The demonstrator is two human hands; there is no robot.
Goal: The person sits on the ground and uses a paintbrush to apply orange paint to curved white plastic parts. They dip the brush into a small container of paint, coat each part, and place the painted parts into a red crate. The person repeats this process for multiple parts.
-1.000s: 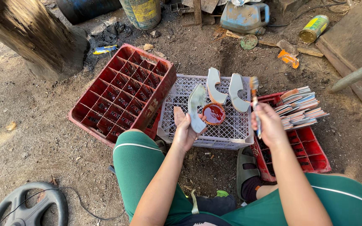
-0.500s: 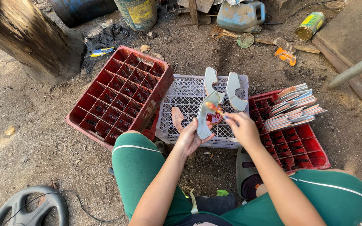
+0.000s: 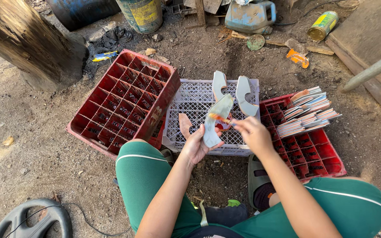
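Over the white crate (image 3: 199, 99), your left hand (image 3: 197, 145) grips a curved grey piece (image 3: 214, 121); your right hand (image 3: 252, 132) pinches a small brush (image 3: 220, 118) against it.

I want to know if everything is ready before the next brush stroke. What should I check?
1. Left hand holds the curved pale piece firmly: ok.
2. Right hand has the small brush touching the piece: ok.
3. Small red pot on the white crate sits close under the hands: ok.
4. Enough glue or paint in the pot: cannot tell.
5. Two more pale pieces lie on the crate, apart from the hands: ok.
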